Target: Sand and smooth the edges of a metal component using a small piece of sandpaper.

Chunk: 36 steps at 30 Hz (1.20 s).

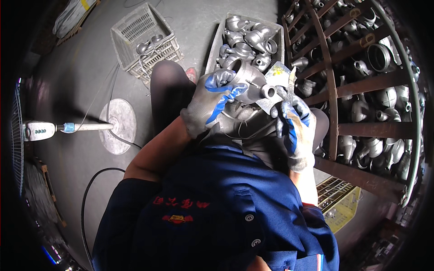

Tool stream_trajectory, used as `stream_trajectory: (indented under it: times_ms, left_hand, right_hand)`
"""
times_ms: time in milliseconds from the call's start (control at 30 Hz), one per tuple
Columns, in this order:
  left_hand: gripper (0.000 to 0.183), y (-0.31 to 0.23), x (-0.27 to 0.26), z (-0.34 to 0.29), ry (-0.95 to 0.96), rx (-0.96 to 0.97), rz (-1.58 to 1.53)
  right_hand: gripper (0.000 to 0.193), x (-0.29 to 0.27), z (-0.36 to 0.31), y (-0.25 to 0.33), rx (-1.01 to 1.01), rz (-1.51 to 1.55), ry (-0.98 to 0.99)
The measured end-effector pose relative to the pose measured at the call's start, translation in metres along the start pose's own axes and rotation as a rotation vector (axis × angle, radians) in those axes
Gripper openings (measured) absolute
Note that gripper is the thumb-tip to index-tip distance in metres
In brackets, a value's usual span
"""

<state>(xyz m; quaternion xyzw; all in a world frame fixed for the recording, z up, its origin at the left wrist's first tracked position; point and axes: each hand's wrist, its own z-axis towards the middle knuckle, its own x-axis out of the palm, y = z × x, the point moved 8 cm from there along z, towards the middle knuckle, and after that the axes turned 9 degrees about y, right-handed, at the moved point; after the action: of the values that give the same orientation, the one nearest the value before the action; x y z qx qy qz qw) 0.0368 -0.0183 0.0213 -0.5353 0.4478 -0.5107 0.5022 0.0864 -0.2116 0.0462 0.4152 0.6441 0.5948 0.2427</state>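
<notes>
My left hand [209, 101], in a grey and blue work glove, is closed round a grey metal casting [250, 86]. The casting has a wide round opening toward the left and a short round spout toward the right. My right hand [296, 119], in a matching glove, grips a thin, flat, pale strip-like tool [291, 83] that points upward beside the casting. Its exact kind cannot be made out. Behind the spout lies a pale flat piece [276, 74] with yellow marks. More metal shows under the casting, partly hidden between my legs.
A grey crate [282, 49] full of similar castings stands just ahead. Farther left is a plastic crate [144, 25] with a few metal pieces. A rust-brown metal cage [332, 90] packed with castings stands on the right, near a yellow crate [341, 210]. A fan on a round base [118, 126] stands left.
</notes>
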Motion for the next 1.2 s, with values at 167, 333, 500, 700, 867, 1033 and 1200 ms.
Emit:
stream_trajectory:
  times_ms: [167, 333, 500, 700, 867, 1033, 1200]
  left_hand:
    - [0.039, -0.001, 0.005, -0.004, 0.057, -0.011, -0.228]
    - [0.047, -0.026, 0.017, -0.005, 0.2, 0.131, -0.176]
    - [0.05, 0.005, 0.023, -0.011, 0.237, -0.269, -0.229]
    - [0.064, -0.002, -0.002, 0.011, 0.174, 0.274, -0.42]
    - [0.06, 0.077, 0.03, 0.009, -0.096, -0.38, -0.934]
    - [0.044, 0.044, 0.046, 0.028, 0.254, 0.072, -1.239]
    - [0.056, 0.042, 0.036, 0.027, 0.398, 0.038, -1.426]
  right_hand:
    - [0.048, -0.004, 0.002, 0.016, -0.216, -0.15, -0.082]
    - [0.059, 0.007, 0.004, 0.024, -0.298, -0.146, -0.001]
    - [0.046, 0.018, 0.009, 0.022, -0.256, -0.216, 0.065]
    - [0.034, 0.005, 0.019, 0.022, -0.187, -0.134, -0.087]
    - [0.034, 0.019, 0.019, 0.038, -0.428, -0.396, -0.167]
    - [0.04, 0.056, 0.013, 0.038, -0.499, -0.704, -0.009]
    - [0.044, 0.034, 0.02, 0.032, -0.4, -0.214, 0.064]
